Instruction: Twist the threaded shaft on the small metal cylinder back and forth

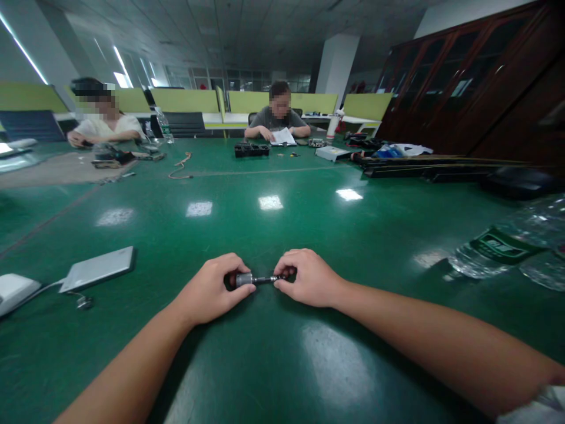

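Between my hands, low over the green table [273, 227], lies a small grey cylinder [244, 279] with a thin dark metal rod [265, 280] running out of it to the right. I cannot make out exactly what kind of part it is. The fingers and thumb of my left hand [216, 287] are closed around the cylinder. My right hand [311, 278] pinches the far end of the rod between thumb and fingers, which partly hide that end. The rod lies roughly level, left to right.
To the left are a flat white device [97, 271] on a cable and a white object [16, 292]. Clear plastic bottles [498, 247] lie at right. Across the table, one person [280, 115] handles papers; another person [110, 126] sits left. A black tray [251, 149] and dark bars [397, 166] lie further back.
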Demonstrator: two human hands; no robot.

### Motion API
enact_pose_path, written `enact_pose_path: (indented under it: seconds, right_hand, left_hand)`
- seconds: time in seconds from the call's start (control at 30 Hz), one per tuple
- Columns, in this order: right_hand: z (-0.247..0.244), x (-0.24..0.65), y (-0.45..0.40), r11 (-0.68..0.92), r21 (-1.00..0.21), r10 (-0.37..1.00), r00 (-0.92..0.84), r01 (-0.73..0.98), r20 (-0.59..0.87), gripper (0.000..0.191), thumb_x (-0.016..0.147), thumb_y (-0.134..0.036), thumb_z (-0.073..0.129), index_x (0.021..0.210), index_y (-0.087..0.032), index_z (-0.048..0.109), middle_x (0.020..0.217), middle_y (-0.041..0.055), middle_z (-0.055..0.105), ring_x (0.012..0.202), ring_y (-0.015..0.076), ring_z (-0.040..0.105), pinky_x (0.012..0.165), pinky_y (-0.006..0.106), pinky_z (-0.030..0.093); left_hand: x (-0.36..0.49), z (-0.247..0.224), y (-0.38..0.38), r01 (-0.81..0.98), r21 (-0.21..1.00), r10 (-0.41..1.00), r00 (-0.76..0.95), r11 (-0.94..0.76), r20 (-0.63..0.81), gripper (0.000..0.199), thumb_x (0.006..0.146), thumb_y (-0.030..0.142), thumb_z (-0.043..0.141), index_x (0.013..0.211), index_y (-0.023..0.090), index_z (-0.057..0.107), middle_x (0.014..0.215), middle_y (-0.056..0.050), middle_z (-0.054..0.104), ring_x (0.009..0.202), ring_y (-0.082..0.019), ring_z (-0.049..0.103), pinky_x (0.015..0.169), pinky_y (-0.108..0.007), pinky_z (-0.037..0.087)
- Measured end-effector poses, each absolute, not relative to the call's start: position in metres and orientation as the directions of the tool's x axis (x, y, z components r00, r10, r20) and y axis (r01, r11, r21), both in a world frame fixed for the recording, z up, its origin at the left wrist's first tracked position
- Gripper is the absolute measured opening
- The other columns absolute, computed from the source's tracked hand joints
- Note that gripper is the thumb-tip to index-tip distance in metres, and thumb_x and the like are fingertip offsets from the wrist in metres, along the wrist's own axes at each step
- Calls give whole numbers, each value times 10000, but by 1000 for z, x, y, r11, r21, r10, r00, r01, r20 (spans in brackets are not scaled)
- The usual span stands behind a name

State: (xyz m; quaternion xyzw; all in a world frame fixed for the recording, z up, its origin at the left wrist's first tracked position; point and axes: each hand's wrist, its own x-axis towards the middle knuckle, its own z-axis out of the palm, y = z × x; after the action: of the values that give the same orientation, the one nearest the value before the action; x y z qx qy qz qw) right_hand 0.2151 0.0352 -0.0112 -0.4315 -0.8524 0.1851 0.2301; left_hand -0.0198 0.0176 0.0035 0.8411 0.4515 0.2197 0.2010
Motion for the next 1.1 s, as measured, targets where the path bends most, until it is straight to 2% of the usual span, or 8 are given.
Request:
enact_pose_path:
  seconds: [0.13, 0.33, 0.83, 1.1]
  right_hand:
    - [-7, 217, 35, 519, -445, 854, -470, 730, 224, 59, 728, -232, 681, 771, -212, 716, 737, 0, 683, 760, 168, 592, 717, 298, 407]
    - [-5, 217, 35, 513, -426, 858, -460, 745, 230, 56, 728, -244, 695, 770, -214, 718, 785, 10, 688, 818, 184, 586, 775, 325, 404]
    - [-14, 217, 40, 597, -537, 791, -548, 595, 272, 95, 749, -220, 743, 843, -208, 748, 774, 15, 703, 753, 155, 610, 731, 291, 440]
    - [-15, 214, 36, 664, -595, 720, -600, 452, 348, 252, 753, -174, 748, 1003, -184, 717, 793, 12, 713, 729, 138, 635, 775, 290, 453]
  left_hand:
    - [-21, 2, 17, 674, 536, 851, 489, -508, 192, 170, 832, 343, 656, 858, 175, 647, 780, -13, 606, 694, -159, 566, 648, -274, 434]
    - [-23, 2, 17, 673, 536, 851, 488, -509, 195, 168, 831, 340, 658, 856, 174, 647, 774, -9, 608, 689, -156, 567, 646, -272, 435]
    - [-22, 1, 18, 655, 566, 854, 480, -501, 201, 180, 802, 337, 700, 882, 178, 674, 807, -21, 637, 722, -162, 586, 664, -266, 454]
    - [-15, 2, 15, 610, 596, 833, 514, -522, 203, 159, 862, 321, 644, 918, 177, 683, 835, -30, 649, 761, -161, 603, 708, -276, 460]
